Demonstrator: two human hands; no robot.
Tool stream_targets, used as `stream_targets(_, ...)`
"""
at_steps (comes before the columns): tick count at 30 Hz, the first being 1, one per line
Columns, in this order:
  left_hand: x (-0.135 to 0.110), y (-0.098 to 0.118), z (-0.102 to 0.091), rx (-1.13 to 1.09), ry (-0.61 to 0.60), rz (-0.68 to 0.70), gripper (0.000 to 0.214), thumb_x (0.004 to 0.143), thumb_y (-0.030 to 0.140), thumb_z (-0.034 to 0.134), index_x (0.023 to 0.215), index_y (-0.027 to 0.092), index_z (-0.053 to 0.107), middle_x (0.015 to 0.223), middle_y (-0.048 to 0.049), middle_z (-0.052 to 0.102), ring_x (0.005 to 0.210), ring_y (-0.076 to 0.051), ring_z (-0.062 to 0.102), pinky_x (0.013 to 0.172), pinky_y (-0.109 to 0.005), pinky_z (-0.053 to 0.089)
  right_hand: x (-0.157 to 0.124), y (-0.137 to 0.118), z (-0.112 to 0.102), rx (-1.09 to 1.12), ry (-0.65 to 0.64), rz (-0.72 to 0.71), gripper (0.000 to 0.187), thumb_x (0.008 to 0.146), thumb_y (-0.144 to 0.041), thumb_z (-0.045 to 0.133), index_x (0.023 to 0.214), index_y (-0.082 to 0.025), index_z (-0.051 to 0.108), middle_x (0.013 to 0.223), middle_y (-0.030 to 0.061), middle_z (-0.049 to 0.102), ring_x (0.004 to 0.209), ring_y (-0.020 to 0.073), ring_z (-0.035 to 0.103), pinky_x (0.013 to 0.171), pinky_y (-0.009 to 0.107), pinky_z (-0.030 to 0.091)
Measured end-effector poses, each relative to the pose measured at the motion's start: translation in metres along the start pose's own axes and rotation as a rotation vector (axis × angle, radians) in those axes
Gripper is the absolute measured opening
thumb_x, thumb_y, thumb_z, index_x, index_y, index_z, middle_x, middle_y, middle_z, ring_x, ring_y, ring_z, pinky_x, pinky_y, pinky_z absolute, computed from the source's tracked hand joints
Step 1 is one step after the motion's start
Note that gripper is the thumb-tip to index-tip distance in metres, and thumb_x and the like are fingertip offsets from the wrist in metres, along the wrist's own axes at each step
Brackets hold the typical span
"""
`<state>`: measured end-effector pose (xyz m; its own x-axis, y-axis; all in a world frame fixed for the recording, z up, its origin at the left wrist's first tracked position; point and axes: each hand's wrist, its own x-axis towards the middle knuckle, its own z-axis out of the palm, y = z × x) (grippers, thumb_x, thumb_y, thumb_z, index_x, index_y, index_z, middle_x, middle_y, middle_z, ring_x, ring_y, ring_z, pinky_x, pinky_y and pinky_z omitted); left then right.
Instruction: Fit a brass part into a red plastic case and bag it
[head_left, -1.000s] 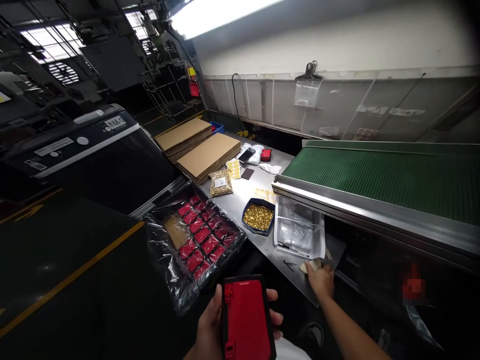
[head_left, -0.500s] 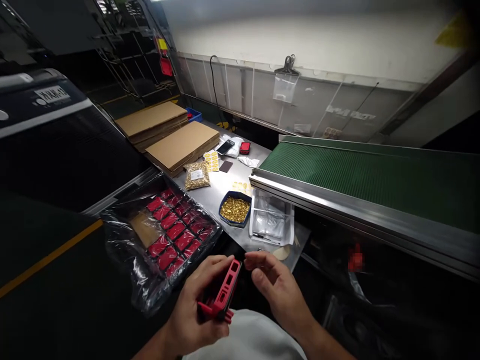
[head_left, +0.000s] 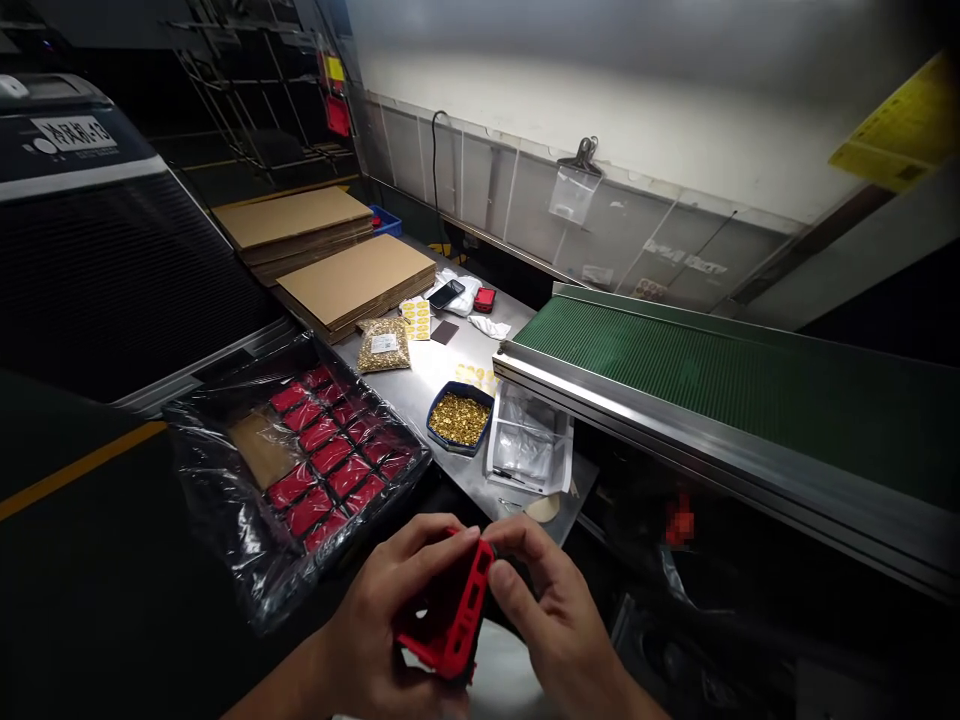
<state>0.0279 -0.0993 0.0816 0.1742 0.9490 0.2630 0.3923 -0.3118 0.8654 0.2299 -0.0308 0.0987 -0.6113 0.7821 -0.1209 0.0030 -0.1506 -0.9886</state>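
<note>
I hold a red plastic housing [head_left: 466, 612] with slots along its edge in front of my body, tilted up. My left hand [head_left: 390, 610] wraps around it from the left, fingers over its upper edge. At the housing's upper right corner, the thumb and index finger of my right hand [head_left: 551, 590] are against the edge. Whether a small part sits between those fingertips is hidden. Beyond my hands stands a dark blue tray [head_left: 459, 449] full of small gold-coloured metal pieces [head_left: 459, 417]. Beside it lies a white tray [head_left: 566, 465] with clear plastic bags.
A plastic-lined crate [head_left: 420, 465] of red housings [head_left: 330, 455] stands left. Cardboard stacks [head_left: 356, 280], a bag of gold pieces [head_left: 384, 350], a phone [head_left: 448, 294] and a sticker sheet [head_left: 416, 318] lie on the metal table [head_left: 401, 393]. A green conveyor [head_left: 645, 350] runs right.
My right hand has closed in and its fingertips now meet the housing's edge. The housing has turned, showing more of its hollow inside. The view has shifted slightly right.
</note>
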Motion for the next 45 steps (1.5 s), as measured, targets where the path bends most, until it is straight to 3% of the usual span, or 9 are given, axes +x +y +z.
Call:
stream_targets(4, -0.003, 0.010, 0.000, 0.002, 0.083, 0.012, 0.084, 0.072, 0.062, 0.072, 0.144, 0.027, 0.047, 0.134, -0.0146, 0.052, 0.117, -0.036, 0.056, 0.101, -0.038, 0.048, -0.002, -0.004, -0.001, -0.049, -0.073, -0.115, 0.041, 0.081, -0.042, 0.073, 0.114, -0.023, 0.057, 0.107, 0.0051, 0.060, 0.099, 0.0202, 0.058, 0.089, 0.031, 0.048)
stream_targets(10, -0.010, 0.023, 0.012, -0.216, 0.245, -0.122, 0.072, 0.066, 0.043, 0.082, 0.133, 0.029, 0.060, 0.127, -0.0149, 0.056, 0.113, -0.039, 0.057, 0.092, -0.039, 0.052, 0.000, 0.001, 0.000, 0.048, -0.003, -0.079, 0.025, 0.097, -0.044, 0.051, 0.101, -0.023, 0.064, 0.094, 0.0031, 0.063, 0.098, 0.0157, 0.060, 0.090, 0.025, 0.048)
stream_targets(14, -0.019, 0.020, 0.020, -0.610, 0.288, -0.272, 0.095, 0.065, 0.064, 0.079, 0.146, 0.035, 0.038, 0.136, -0.0128, 0.043, 0.124, -0.040, 0.047, 0.106, -0.047, 0.044, -0.005, 0.017, 0.002, -0.055, -0.201, -0.162, 0.099, 0.067, -0.034, 0.086, 0.147, -0.033, 0.028, 0.147, 0.0074, 0.042, 0.135, 0.0263, 0.045, 0.109, 0.033, 0.044)
stream_targets(16, -0.020, 0.017, 0.020, -0.784, 0.246, -0.285, 0.099, 0.064, 0.066, 0.079, 0.146, 0.037, 0.031, 0.142, -0.0119, 0.038, 0.130, -0.040, 0.042, 0.112, -0.049, 0.037, -0.009, 0.024, 0.006, -0.136, -0.174, -0.161, 0.114, 0.062, -0.018, 0.087, 0.150, -0.036, 0.018, 0.149, 0.0076, 0.039, 0.136, 0.0262, 0.045, 0.105, 0.031, 0.049)
stream_targets(25, -0.004, 0.020, 0.014, -1.235, 0.353, -0.365, 0.056, 0.077, 0.044, 0.074, 0.126, 0.024, 0.056, 0.131, -0.0136, 0.057, 0.119, -0.035, 0.053, 0.095, -0.040, 0.049, -0.019, 0.020, 0.014, -0.484, 0.161, -0.291, 0.100, 0.060, -0.019, 0.079, 0.146, -0.024, 0.028, 0.135, 0.0107, 0.048, 0.124, 0.0253, 0.054, 0.091, 0.024, 0.058)
stream_targets(29, 0.004, 0.019, 0.017, -1.228, 0.501, -0.503, 0.022, 0.090, 0.033, 0.055, 0.102, 0.018, 0.065, 0.109, -0.0117, 0.068, 0.102, -0.027, 0.063, 0.090, -0.037, 0.051, -0.021, 0.023, 0.018, -0.423, 0.188, -0.205, 0.097, 0.060, -0.021, 0.078, 0.144, -0.023, 0.029, 0.133, 0.0109, 0.049, 0.121, 0.0250, 0.056, 0.091, 0.027, 0.058)
stream_targets(36, 0.010, 0.010, 0.018, -1.159, 0.625, -0.593, 0.017, 0.092, 0.030, 0.055, 0.084, 0.017, 0.063, 0.094, -0.0067, 0.069, 0.097, -0.025, 0.064, 0.089, -0.036, 0.052, -0.021, 0.022, 0.018, -0.418, 0.147, -0.240, 0.088, 0.060, -0.022, 0.082, 0.136, -0.023, 0.038, 0.128, 0.0087, 0.052, 0.111, 0.0224, 0.059, 0.090, 0.027, 0.056)
stream_targets(41, 0.002, 0.003, 0.018, -1.288, 0.481, -0.536, 0.026, 0.091, 0.038, 0.057, 0.102, 0.017, 0.067, 0.124, -0.0135, 0.065, 0.122, -0.030, 0.055, 0.106, -0.039, 0.044, -0.017, 0.022, 0.018, 0.022, -0.099, 0.171, 0.057, 0.081, -0.058, 0.067, 0.120, -0.018, 0.057, 0.109, 0.0090, 0.066, 0.096, 0.0217, 0.065, 0.085, 0.030, 0.055)
stream_targets(45, -0.007, -0.008, 0.024, -1.684, 0.330, -0.631, 0.065, 0.091, 0.060, 0.048, 0.137, 0.015, 0.053, 0.131, -0.0189, 0.062, 0.123, -0.036, 0.056, 0.106, -0.049, 0.045, -0.012, 0.042, 0.027, 0.272, -0.154, 0.564, 0.080, 0.088, -0.080, 0.022, 0.092, -0.012, 0.065, 0.071, 0.0069, 0.064, 0.060, 0.0163, 0.062, 0.061, 0.029, 0.054)
